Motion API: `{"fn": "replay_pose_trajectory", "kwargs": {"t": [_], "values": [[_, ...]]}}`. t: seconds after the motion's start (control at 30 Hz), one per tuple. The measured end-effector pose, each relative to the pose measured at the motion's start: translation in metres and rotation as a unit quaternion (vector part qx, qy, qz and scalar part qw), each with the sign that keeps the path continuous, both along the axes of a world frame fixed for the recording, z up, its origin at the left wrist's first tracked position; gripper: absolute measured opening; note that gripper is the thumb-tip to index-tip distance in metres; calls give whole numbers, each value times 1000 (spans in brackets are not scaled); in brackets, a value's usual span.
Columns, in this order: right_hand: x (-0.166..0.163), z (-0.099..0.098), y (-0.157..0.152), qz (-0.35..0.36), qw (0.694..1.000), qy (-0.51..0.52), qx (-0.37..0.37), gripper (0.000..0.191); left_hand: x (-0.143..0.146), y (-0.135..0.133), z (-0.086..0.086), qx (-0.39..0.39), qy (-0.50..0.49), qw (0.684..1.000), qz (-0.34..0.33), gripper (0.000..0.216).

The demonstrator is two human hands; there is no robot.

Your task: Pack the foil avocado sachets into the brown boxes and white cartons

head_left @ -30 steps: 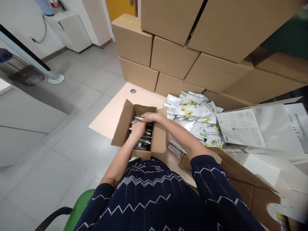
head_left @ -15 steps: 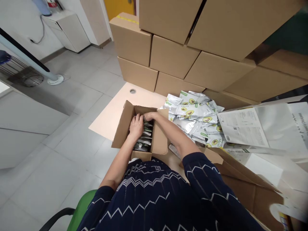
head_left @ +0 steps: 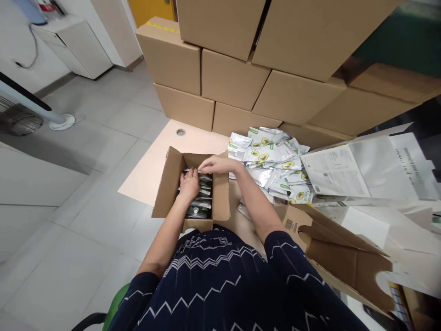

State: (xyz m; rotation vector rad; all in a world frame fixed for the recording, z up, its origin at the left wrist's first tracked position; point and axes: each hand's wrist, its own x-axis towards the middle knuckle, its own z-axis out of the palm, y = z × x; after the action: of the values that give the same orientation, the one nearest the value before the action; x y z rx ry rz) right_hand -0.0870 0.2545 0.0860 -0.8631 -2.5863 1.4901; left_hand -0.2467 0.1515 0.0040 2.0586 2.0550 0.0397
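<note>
An open cardboard box [head_left: 220, 197] stands at the front of the table with its flaps folded out. Inside it, several dark pouches [head_left: 203, 202] with silvery edges are lined up in a row, and a white cap shows on the nearest. My left hand [head_left: 189, 186] lies over the tops of the pouches, its fingers stretched toward the far end. My right hand [head_left: 217, 163] reaches across the box's right flap, with its fingers extended above the far pouches beside my left fingertips. I see nothing held in either hand.
A heap of white pouches with avocado pictures [head_left: 265, 156] lies right of the box. Behind stands a wall of stacked cartons [head_left: 234, 78]. At right are a large silvery bag [head_left: 382, 165] and another open carton [head_left: 347, 253]. The table [head_left: 151, 161] has a round hole.
My right hand has risen out of the box's far end to above its edge. My left hand stays on the pouches, its fingers slightly more spread. The whole view has shifted.
</note>
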Motion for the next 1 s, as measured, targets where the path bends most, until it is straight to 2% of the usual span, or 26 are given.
{"fn": "replay_pose_trajectory", "kwargs": {"t": [0.07,0.1,0.17,0.23,0.3,0.4,0.47,0.57,0.7,0.9,1.0], "values": [[34,4,8,-121,985,97,-68,40,0,0,-1,-2,5,1000,1,57],[51,1,15,-210,969,116,-65,44,0,0,-2,-3,8,1000,2,57],[79,-12,31,-385,921,68,11,46,1,0,-2,-1,14,1000,3,57],[102,-34,45,-474,868,-78,121,45,2,0,-2,2,19,1000,4,57],[119,-61,54,-456,834,-235,203,58,3,-1,-2,1,22,1000,4,57],[136,-101,51,-376,818,-365,235,84,4,-1,-2,1,21,1000,4,57],[142,-123,42,-359,808,-403,239,83,4,-2,-2,4,19,1000,5,57],[145,-145,29,-364,786,-417,276,65,4,-2,-2,0,16,1000,7,57],[139,-153,22,-380,769,-407,315,50,3,-3,-2,-2,15,1000,7,57],[131,-145,32,-402,747,-435,302,64,3,-5,-2,6,17,1000,1,57],[129,-140,37,-387,746,-457,291,55,3,-5,-2,10,18,1000,-1,57]]}}
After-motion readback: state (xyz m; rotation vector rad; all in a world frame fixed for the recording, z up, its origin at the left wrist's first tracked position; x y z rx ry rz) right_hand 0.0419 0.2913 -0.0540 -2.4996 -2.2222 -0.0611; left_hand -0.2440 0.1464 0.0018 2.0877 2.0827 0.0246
